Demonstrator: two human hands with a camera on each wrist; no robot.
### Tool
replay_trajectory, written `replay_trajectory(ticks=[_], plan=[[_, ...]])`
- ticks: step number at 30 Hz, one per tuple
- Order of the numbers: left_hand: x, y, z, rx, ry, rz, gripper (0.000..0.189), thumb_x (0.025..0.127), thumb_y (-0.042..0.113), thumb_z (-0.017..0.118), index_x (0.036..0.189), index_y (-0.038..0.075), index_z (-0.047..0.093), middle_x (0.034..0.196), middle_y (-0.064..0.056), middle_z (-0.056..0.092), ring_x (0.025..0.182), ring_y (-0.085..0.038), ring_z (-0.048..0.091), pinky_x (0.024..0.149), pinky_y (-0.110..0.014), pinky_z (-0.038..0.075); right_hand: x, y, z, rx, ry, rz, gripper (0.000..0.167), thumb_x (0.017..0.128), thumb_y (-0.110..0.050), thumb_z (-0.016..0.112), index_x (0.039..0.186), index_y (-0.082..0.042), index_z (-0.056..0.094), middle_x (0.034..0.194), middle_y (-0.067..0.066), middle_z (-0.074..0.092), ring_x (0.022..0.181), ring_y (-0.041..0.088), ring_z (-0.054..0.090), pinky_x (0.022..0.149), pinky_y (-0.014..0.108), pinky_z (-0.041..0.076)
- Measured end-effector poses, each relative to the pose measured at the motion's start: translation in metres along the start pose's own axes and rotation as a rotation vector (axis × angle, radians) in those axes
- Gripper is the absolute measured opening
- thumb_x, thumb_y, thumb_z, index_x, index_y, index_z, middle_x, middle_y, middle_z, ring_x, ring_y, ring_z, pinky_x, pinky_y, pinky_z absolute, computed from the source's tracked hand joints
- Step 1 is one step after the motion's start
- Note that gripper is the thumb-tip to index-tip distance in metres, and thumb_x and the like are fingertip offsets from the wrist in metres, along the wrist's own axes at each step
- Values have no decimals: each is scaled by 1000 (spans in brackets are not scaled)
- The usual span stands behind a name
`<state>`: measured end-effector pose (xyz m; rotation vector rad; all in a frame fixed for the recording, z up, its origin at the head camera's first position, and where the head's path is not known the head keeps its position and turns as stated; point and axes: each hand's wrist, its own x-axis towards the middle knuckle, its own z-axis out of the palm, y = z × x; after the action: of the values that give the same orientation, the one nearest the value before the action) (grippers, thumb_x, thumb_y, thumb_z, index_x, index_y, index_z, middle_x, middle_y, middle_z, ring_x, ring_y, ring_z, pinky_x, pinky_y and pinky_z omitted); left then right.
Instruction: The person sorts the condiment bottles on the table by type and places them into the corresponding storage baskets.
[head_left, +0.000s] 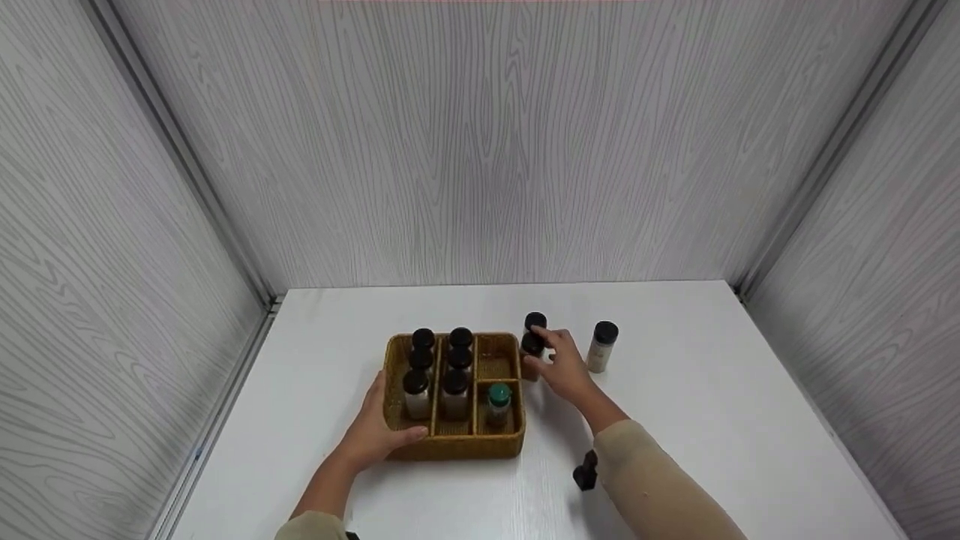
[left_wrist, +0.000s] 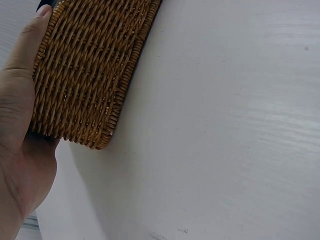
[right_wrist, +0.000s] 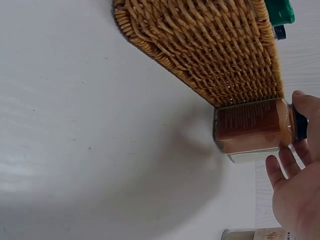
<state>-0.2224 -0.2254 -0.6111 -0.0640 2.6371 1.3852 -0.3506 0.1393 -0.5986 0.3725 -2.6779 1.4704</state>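
Note:
A brown woven basket [head_left: 450, 448] with dividers stands on the white table. My left hand [head_left: 371, 433] grips its left front corner, thumb over the front rim; the fingers along the left side are mostly hidden. To the right of the basket, my right hand [head_left: 568, 371] holds the black cap of a glass spice jar [right_wrist: 250, 125] with reddish-brown powder between thumb and fingers. This jar is upright against or very near the basket's right side. Just behind it is another black-capped jar [head_left: 535, 319]. Inside the basket are several black-capped jars [head_left: 417, 397] and a green-capped jar [head_left: 499, 395].
One more black-capped jar [head_left: 601, 352] with pale contents stands on the table [head_left: 697, 405] right of my right hand. Wood-patterned panels [head_left: 480, 150] enclose the table at the back and both sides. A small black device [head_left: 586, 474] sits at my right wrist.

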Motion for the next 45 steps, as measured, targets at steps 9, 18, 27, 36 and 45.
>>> replay_trajectory(ticks=[9,18,27,36,45], plan=[[-3,4,1,1,-16,-25,149,78,63,93,176,18,-10,184,-18,-5,169,-49,7,133,-70,24,0,-2,-1,-27,4,32,56,97,-15,83,149,-10,62,137,21,60,128,39,64,107,53,57],[-3,5,4,-4,-17,-19,145,81,60,92,176,18,-9,185,-17,-5,170,-48,6,133,-70,24,1,-1,0,-133,36,-20,45,96,-7,82,139,-9,66,129,22,62,126,42,65,108,55,56],[-3,4,4,1,-8,-19,145,80,59,93,176,17,-8,185,-18,-4,170,-47,8,133,-69,25,2,-4,1,-164,14,-5,53,97,-7,81,146,-1,63,129,22,60,134,42,62,119,55,50],[-5,2,2,1,-5,-21,148,78,63,93,176,18,-9,185,-17,-4,170,-47,7,133,-69,24,2,-1,4,-59,-14,31,52,98,-4,79,147,0,61,129,23,55,123,38,65,107,50,58],[-4,3,0,9,-4,-23,148,78,65,92,176,19,-9,185,-18,-4,170,-48,7,133,-69,24,3,2,5,-35,-16,34,52,99,-3,78,147,0,60,135,26,58,130,46,66,109,54,59]])
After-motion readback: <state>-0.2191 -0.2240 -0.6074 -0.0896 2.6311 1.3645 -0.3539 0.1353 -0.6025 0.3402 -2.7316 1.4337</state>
